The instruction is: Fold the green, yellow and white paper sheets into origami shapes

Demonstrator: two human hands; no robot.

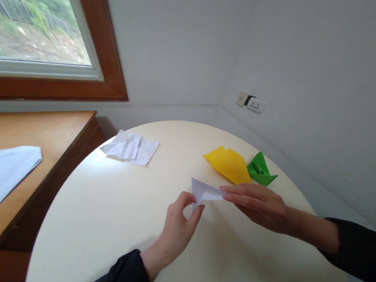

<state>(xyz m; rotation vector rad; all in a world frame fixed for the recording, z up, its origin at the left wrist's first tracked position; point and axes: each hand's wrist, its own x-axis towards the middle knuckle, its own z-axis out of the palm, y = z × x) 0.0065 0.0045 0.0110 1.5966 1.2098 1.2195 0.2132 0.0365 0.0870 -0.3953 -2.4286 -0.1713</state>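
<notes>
Hands both on the white folded paper (205, 192), near the middle of the round table (82, 222), slightly toward its right edge; your left hand (179, 224) pinches the lower left corner between thumb and forefinger, other fingers curled; your right hand (258, 203) lies nearly flat, fingers extended, fingertips pressing the paper's right side down; paper is already a pointed triangular shape, one tip lifted off the table; reads as mid-fold, setting or adjusting a crease; next move likely calls for keeping the right fingertips as the anchor while the left corner gets aligned, then a firm press along the fold, judging from the grip only. Yellow folded paper (228, 163) sits just beyond your right hand, toward the far right edge; green folded piece (260, 171) beside it, touching or nearly so; crumpled white sheet (130, 147) near the far left edge. Containers: none in view.
</notes>
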